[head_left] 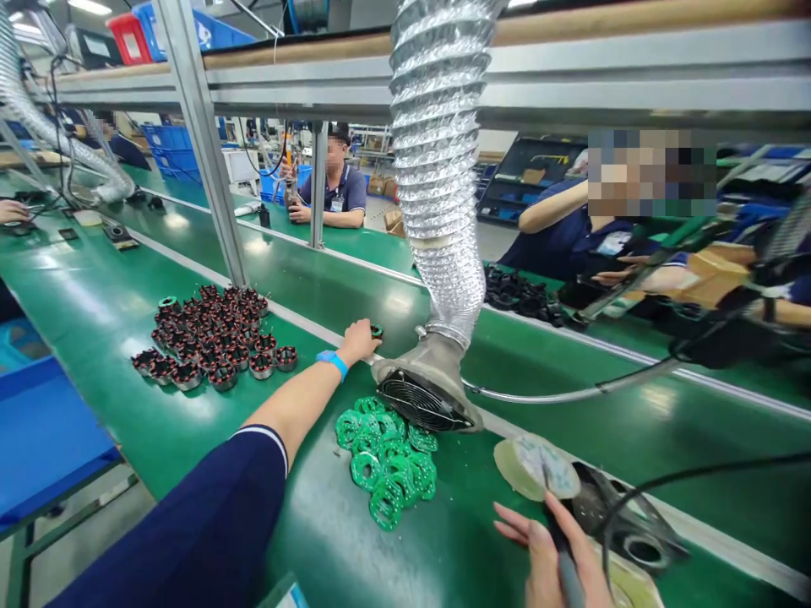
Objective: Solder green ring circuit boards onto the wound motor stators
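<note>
My left hand (358,341) reaches forward past the metal strip, its fingers closed on a small motor stator (377,332) with a green top; most of it is hidden. In my right hand (550,549), at lower right, is a soldering iron (566,561) with a dark grip. Its tip points over a round yellowish pad (519,473); whether it touches cannot be made out. Between my arms lies a loose pile of green ring-shaped circuit boards (366,469). Left of my forearm, many black-and-red motor stators (209,342) stand grouped on the green table.
A silver duct with a black-grilled fan hood (427,397) hangs low between my hands. A dark metal fixture (634,540) and a black cable (710,467) lie at right. Co-workers sit across the line. A metal post (203,143) rises behind the stators.
</note>
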`<state>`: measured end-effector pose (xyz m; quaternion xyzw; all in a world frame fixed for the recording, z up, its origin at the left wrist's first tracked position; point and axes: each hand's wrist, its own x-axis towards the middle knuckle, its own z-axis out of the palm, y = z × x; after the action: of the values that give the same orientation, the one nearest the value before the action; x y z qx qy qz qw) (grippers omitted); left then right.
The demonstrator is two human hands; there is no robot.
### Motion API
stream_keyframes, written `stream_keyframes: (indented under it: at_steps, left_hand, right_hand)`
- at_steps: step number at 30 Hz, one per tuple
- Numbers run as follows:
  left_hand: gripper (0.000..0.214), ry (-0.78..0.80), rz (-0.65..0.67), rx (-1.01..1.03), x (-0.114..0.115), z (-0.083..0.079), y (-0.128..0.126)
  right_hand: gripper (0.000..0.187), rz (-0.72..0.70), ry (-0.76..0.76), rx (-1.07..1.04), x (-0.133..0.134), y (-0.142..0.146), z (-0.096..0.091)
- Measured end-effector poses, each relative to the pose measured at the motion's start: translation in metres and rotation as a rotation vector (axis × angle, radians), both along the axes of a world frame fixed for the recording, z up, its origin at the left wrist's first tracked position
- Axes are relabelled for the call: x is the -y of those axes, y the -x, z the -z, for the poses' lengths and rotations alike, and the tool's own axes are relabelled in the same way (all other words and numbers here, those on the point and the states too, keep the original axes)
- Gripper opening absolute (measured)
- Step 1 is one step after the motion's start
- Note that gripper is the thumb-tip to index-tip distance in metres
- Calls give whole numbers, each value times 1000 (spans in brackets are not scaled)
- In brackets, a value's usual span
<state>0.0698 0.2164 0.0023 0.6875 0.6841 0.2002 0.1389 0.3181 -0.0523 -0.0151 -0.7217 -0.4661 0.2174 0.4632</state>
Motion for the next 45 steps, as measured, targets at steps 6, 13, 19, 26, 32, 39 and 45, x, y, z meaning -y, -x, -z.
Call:
stream_keyframes:
  at_steps: [6,13,19,26,32,39,45]
  left_hand:
    - [50,-67,-8,-205,48,-28,62]
    - [23,-53,54,-384,148,-23,158]
    - [14,-112,319,-410,196,1,139]
    - [52,-124,506,-32,237,10,138]
    - [70,67,487,-195,231,25,172]
    - [55,83,721,23,207,24,129]
    - [41,149,929,32,216,-1,93]
  right_hand:
    - [63,14,-83,3,11,4,-6]
    - [44,-43,-287,-9,13,24,6]
    - [29,-229,-323,78,30,71,5]
    - [29,-310,-168,548,34,113,25]
    - [30,-359,-102,678,34,119,37]
    - [31,-459,-83,653,33,124,39]
    - [28,-454,-227,529,46,112,21]
